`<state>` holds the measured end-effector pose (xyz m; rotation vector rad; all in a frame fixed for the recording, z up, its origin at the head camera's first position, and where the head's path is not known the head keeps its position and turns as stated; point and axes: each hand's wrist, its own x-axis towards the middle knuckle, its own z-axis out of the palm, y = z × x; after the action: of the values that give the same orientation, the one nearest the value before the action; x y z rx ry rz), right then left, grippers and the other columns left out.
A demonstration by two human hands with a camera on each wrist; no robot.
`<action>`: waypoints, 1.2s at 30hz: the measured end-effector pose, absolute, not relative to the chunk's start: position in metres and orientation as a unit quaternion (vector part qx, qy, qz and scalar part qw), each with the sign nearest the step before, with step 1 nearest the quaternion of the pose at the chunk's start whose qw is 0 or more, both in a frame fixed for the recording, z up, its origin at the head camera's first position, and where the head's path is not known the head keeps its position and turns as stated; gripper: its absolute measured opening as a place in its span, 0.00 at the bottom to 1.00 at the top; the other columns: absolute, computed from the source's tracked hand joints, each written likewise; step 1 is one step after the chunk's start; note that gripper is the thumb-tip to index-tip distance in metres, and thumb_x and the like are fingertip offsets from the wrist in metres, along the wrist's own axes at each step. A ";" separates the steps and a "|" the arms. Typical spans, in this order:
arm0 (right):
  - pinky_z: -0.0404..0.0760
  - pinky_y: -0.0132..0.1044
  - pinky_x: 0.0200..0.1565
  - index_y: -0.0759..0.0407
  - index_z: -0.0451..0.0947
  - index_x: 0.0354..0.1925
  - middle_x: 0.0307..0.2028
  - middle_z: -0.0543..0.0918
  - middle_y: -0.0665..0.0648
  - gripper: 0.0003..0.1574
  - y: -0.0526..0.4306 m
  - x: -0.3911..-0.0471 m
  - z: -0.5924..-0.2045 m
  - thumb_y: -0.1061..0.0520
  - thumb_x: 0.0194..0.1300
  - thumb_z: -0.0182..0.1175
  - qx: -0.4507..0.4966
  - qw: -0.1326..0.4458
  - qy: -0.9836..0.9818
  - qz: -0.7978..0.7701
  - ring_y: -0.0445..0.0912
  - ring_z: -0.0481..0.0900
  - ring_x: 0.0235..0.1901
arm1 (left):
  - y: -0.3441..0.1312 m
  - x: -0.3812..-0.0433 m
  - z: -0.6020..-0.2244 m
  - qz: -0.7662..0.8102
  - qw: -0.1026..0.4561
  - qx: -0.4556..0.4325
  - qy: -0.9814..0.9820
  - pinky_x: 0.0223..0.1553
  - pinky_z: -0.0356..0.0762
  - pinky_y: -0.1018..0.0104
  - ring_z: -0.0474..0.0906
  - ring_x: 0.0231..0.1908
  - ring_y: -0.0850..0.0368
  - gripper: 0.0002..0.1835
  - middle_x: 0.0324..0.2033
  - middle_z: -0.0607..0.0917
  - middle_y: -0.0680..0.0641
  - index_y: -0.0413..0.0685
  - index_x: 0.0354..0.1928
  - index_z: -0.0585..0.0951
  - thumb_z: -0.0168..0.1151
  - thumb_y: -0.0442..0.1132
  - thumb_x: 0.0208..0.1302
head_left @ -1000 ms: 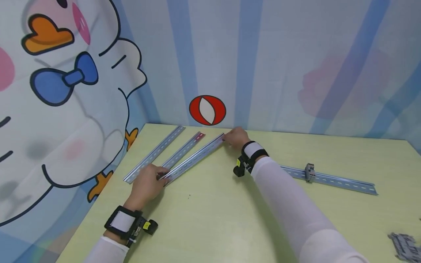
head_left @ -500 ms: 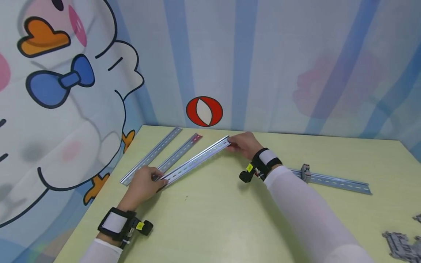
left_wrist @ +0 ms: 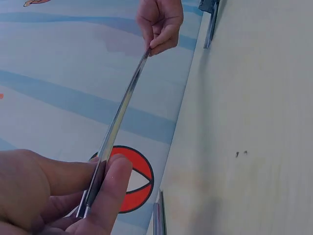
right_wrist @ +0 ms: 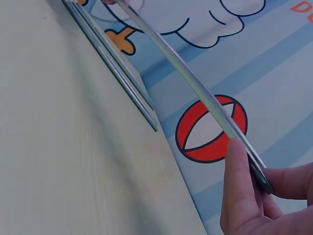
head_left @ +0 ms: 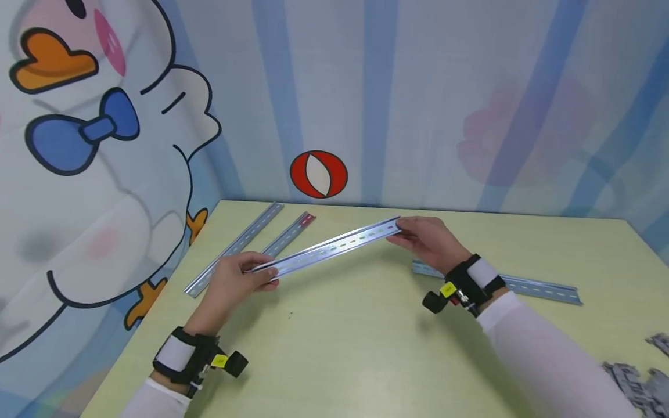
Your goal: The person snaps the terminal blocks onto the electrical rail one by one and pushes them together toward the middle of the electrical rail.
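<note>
A slotted metal DIN rail (head_left: 334,247) is held up off the table between both hands, its right end higher than its left. My left hand (head_left: 230,290) pinches the left end between thumb and fingers. At the opposite end, my right hand (head_left: 436,244) grips the rail the same way. The left wrist view looks along the thin edge of the rail (left_wrist: 120,115) toward the right hand (left_wrist: 161,24). From the right wrist, the rail (right_wrist: 195,88) slants away past thumb and fingertips.
Two more rails lie at the table's left: a long one (head_left: 240,244) and one with a red end (head_left: 287,237). Another rail (head_left: 540,288) lies at the right, partly behind my right wrist. Grey plastic pieces (head_left: 629,383) sit at the lower right. A printed backdrop (head_left: 428,104) borders the table.
The held rail has been lifted from the table and swung, its right end moving rightward with my right hand. My right forearm now hides the grey block on the right-hand rail.
</note>
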<state>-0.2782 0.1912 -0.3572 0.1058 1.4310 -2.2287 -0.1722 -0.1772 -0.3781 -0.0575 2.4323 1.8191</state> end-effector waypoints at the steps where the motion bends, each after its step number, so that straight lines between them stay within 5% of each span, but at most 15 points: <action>1: 0.81 0.38 0.56 0.70 0.66 0.59 0.51 0.77 0.62 0.17 0.201 -0.272 -0.356 0.66 0.74 0.49 0.036 0.250 0.519 -0.817 0.46 0.84 0.46 | -0.173 -0.173 -0.377 0.601 0.056 -0.010 0.797 0.46 0.85 0.51 0.89 0.40 0.41 0.16 0.45 0.86 0.33 0.38 0.52 0.81 0.66 0.36 0.64; 8: 0.66 0.45 0.67 0.71 0.58 0.65 0.58 0.72 0.63 0.23 0.256 -0.221 -0.351 0.66 0.75 0.47 0.011 0.272 0.544 -0.794 0.44 0.83 0.51 | -0.149 -0.173 -0.375 0.580 0.096 0.017 0.808 0.47 0.85 0.57 0.89 0.40 0.44 0.16 0.44 0.89 0.39 0.45 0.52 0.85 0.68 0.39 0.63; 14: 0.70 0.44 0.64 0.71 0.45 0.73 0.65 0.61 0.64 0.40 0.297 -0.177 -0.354 0.64 0.73 0.53 0.021 0.268 0.583 -0.767 0.44 0.83 0.52 | -0.127 -0.168 -0.374 0.523 0.148 0.064 0.837 0.38 0.81 0.64 0.85 0.38 0.51 0.20 0.41 0.91 0.47 0.57 0.49 0.87 0.75 0.48 0.53; 22: 0.78 0.44 0.57 0.57 0.75 0.57 0.53 0.76 0.54 0.17 0.345 -0.126 -0.379 0.65 0.71 0.55 0.014 0.286 0.598 -0.748 0.46 0.84 0.51 | -0.097 -0.152 -0.382 0.429 0.172 0.172 0.870 0.31 0.78 0.73 0.76 0.42 0.54 0.25 0.45 0.84 0.50 0.54 0.56 0.84 0.75 0.40 0.54; 27: 0.83 0.42 0.53 0.55 0.79 0.59 0.52 0.83 0.49 0.20 0.355 -0.109 -0.390 0.61 0.70 0.59 0.009 0.309 0.664 -0.681 0.45 0.84 0.52 | -0.089 -0.137 -0.395 0.362 0.137 0.247 0.888 0.31 0.77 0.77 0.75 0.39 0.56 0.25 0.42 0.79 0.48 0.47 0.58 0.83 0.73 0.38 0.56; 31: 0.84 0.37 0.43 0.60 0.75 0.62 0.58 0.82 0.59 0.33 0.354 -0.103 -0.388 0.55 0.60 0.69 -0.003 0.304 0.769 -0.562 0.45 0.84 0.50 | -0.083 -0.123 -0.404 0.283 0.071 0.306 0.907 0.36 0.74 0.76 0.75 0.36 0.61 0.22 0.40 0.80 0.51 0.46 0.54 0.85 0.72 0.43 0.57; 36: 0.83 0.32 0.35 0.58 0.80 0.56 0.53 0.82 0.64 0.33 0.352 -0.096 -0.387 0.50 0.53 0.74 -0.102 0.232 0.860 -0.444 0.38 0.82 0.36 | -0.075 -0.111 -0.406 0.227 0.037 0.295 0.927 0.41 0.75 0.69 0.74 0.39 0.64 0.20 0.38 0.81 0.57 0.49 0.46 0.86 0.73 0.50 0.54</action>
<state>-0.0957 0.3522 -0.3873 -0.2796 2.3628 -1.2203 -0.1107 -0.0749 -0.4056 0.9061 2.8469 0.6964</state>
